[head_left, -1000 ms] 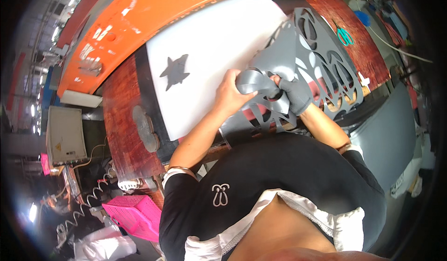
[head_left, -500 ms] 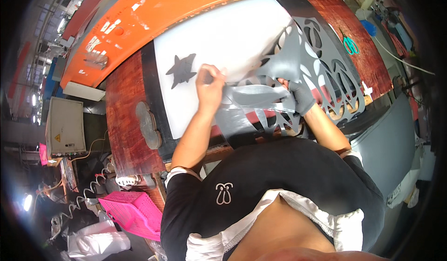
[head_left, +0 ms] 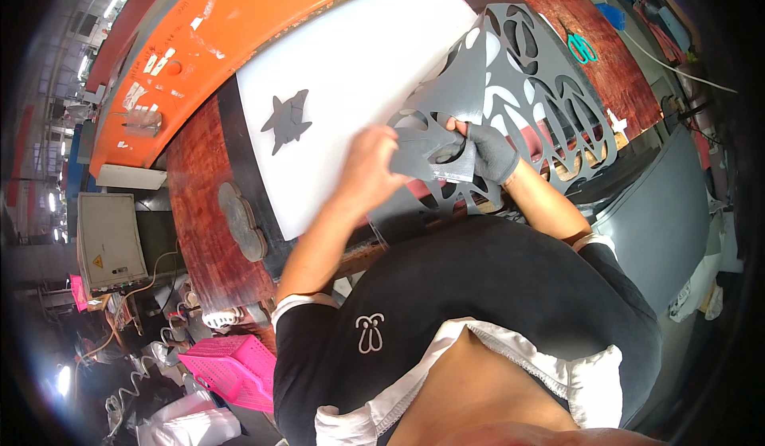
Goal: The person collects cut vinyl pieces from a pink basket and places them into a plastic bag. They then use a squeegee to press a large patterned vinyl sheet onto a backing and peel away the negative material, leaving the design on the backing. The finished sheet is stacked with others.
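Observation:
A dark grey sheet (head_left: 450, 91), die-cut with several rounded and long holes, drapes over the right part of a white cutting board (head_left: 335, 72). My left hand (head_left: 370, 167), bare and slightly blurred, is closed on the near-left edge of the sheet. My right hand (head_left: 492, 153), in a grey glove with bare fingertips, grips the sheet a little further right. Between the hands the sheet is folded up, with a hole in it. On the board's left side lie several small dark grey cut pieces (head_left: 287, 122), fanned in a star-like heap.
An orange machine beam (head_left: 231, 36) crosses the far side. A grey rounded shoe-sole-shaped block (head_left: 241, 221) sits on the red-brown table (head_left: 195, 207). Teal-handled scissors (head_left: 582, 48) lie at far right. A pink basket (head_left: 231, 370) stands lower left, below a grey control box (head_left: 111, 239).
The left hand has closed on the sheet's edge and come nearer to me. Between the hands, the sheet is now folded up and closer together. The view has shifted slightly.

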`<act>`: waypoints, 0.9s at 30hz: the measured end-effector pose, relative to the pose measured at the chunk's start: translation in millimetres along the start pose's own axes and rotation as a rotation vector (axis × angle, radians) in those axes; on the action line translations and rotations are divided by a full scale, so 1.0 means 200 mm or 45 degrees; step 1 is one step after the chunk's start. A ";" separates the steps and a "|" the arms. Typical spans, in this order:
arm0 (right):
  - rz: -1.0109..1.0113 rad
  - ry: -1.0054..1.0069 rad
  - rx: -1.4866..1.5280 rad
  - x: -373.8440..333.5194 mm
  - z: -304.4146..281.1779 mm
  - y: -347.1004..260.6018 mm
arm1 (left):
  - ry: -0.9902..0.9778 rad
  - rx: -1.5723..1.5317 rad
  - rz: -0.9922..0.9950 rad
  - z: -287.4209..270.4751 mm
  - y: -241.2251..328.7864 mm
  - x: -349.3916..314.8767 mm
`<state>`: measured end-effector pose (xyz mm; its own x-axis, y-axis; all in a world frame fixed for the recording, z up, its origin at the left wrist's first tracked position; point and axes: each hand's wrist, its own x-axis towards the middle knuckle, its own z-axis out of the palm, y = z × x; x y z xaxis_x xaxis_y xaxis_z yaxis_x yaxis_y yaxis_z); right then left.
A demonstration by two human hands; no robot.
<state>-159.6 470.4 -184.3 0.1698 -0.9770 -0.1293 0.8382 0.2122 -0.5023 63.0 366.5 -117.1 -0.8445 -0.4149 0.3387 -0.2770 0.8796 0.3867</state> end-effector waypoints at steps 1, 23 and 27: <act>-0.022 -0.002 -0.041 0.00 0.02 0.00 | -0.011 0.026 0.043 0.09 -0.01 -0.03; -0.197 -0.045 0.024 -0.10 0.11 0.15 | 0.120 -1.380 -0.436 0.24 0.13 -0.06; -0.153 -0.083 0.141 -0.10 0.10 0.17 | 0.092 -1.448 -0.574 0.21 0.14 -0.02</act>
<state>-123.4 497.2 -181.3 0.0950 -0.9953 -0.0167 0.9059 0.0934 -0.4131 39.9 401.9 -143.6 -0.7391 -0.6735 0.0140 0.0507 -0.0349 0.9981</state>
